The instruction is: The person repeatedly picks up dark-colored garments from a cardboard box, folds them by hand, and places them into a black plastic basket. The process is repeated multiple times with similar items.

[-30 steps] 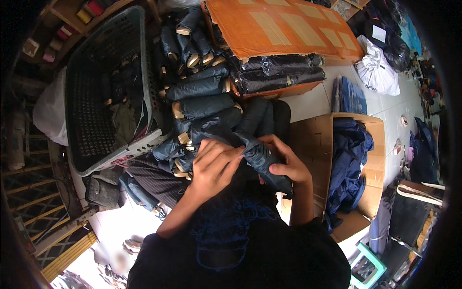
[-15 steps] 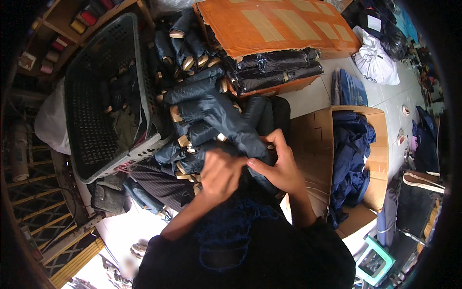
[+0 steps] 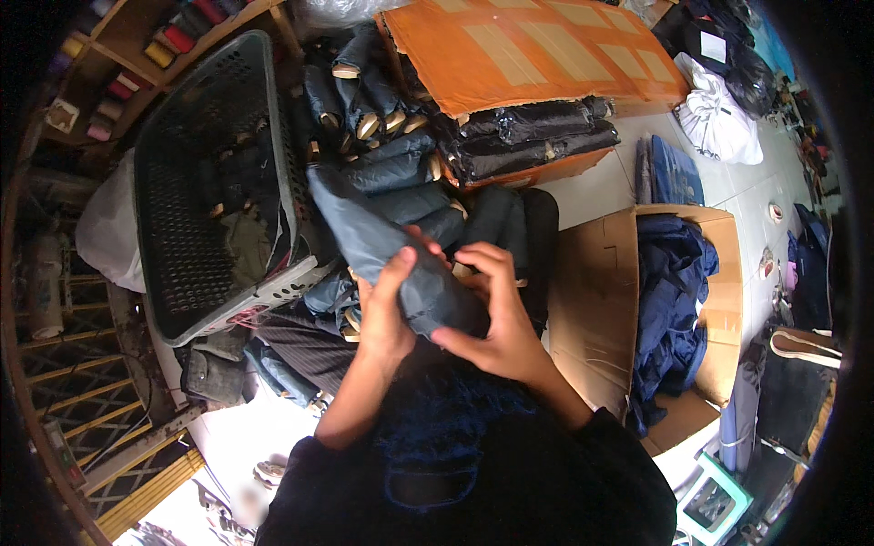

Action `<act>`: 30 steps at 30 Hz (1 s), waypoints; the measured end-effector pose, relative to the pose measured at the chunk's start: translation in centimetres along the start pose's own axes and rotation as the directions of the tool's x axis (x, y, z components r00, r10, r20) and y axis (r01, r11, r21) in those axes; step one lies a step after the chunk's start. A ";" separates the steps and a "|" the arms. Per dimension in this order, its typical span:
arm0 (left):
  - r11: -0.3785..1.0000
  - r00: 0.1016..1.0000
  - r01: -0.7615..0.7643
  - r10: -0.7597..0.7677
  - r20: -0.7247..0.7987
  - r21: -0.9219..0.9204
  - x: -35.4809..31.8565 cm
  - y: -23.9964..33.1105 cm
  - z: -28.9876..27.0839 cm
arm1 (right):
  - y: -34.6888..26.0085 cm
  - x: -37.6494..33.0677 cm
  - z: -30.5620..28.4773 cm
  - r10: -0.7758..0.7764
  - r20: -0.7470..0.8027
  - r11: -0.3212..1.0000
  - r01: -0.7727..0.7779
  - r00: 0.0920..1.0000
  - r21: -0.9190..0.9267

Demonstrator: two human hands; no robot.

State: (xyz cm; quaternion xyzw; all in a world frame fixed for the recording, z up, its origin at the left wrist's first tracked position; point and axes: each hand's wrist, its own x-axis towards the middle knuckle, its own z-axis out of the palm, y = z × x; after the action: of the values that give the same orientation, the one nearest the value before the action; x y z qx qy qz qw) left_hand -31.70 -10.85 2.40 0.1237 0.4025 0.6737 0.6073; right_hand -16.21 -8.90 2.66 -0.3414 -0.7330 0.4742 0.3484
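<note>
A plump, blue-grey fabric roll (image 3: 387,246) lies tilted across my two hands, its far end pointing up and left. My left hand (image 3: 384,314) is wrapped round it from the left side, thumb on top. At the near end, my right hand (image 3: 501,318) curves round the roll with the thumb pressed at its lower edge; the palm side is partly hidden. Beyond my hands lies a pile of similar blue-grey rolls (image 3: 401,164), several with pale beige ends.
To the left stands a dark perforated plastic basket (image 3: 278,136) holding dark items. An orange carton (image 3: 537,55) with black wrapped packs is at the back. On the right, an open cardboard box (image 3: 592,318) contains navy fabric. A green stool (image 3: 715,500) stands at lower right.
The roll has been lifted off the pile and swung so its far end points further left. My left hand has opened from a closed fist and wrapped round it; the right hand stays at the near end.
</note>
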 end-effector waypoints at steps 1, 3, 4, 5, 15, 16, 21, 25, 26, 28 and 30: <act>0.996 1.000 -0.019 0.020 0.013 -0.081 0.2 0.1 -0.1 | 0.1 -0.1 0.4 0.120 -0.105 0.983 -0.104 0.987 0.152; 0.996 0.995 -0.085 0.086 0.045 -0.021 0.2 0.7 0.1 | 1.2 0.1 -0.2 0.174 0.113 0.965 -0.193 0.978 0.178; 0.993 0.991 -0.118 0.117 0.063 0.009 0.1 0.8 0.2 | 1.5 0.2 -0.4 0.196 0.220 0.954 -0.238 0.956 0.182; 0.991 0.988 -0.130 0.127 0.082 0.025 0.1 0.6 0.2 | 1.2 -0.1 0.4 0.189 0.137 0.946 -0.218 0.972 0.239; 0.995 0.967 0.022 -0.045 0.252 0.093 -0.1 -0.4 -1.0 | 1.5 -0.5 2.1 0.096 -0.050 0.983 -0.087 0.994 0.162; 0.997 0.961 0.001 -0.024 0.276 0.083 0.0 -0.2 -1.0 | 2.0 0.1 1.9 0.015 -0.039 0.981 -0.008 0.999 0.192; 0.994 0.940 -0.082 0.054 0.338 0.070 0.5 0.9 0.1 | 2.6 -0.3 1.0 0.330 0.484 0.584 -0.578 0.811 0.570; 0.973 0.937 -0.128 0.054 0.345 0.193 -0.2 0.2 1.0 | 2.6 -1.6 2.6 0.343 0.219 0.684 -0.403 0.914 0.608; 0.968 0.944 -0.116 0.037 0.327 0.225 -0.5 0.0 1.1 | 2.1 -1.4 2.4 0.379 0.238 0.675 -0.443 0.895 0.590; 0.980 0.938 -0.114 0.053 0.343 0.162 -0.6 -0.9 0.3 | 1.2 -1.0 1.9 0.449 0.270 0.652 -0.519 0.852 0.552; 0.992 0.932 -0.100 0.067 0.357 0.076 -0.6 -1.4 -0.2 | 0.8 -1.1 1.9 0.512 0.311 0.585 -0.591 0.800 0.555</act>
State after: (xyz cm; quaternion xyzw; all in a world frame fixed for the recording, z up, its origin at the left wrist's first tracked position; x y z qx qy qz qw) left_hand -30.69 -11.62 1.51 0.2881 0.3118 0.6463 0.6341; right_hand -17.09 -10.43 1.13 -0.3868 -0.4076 0.7937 0.2329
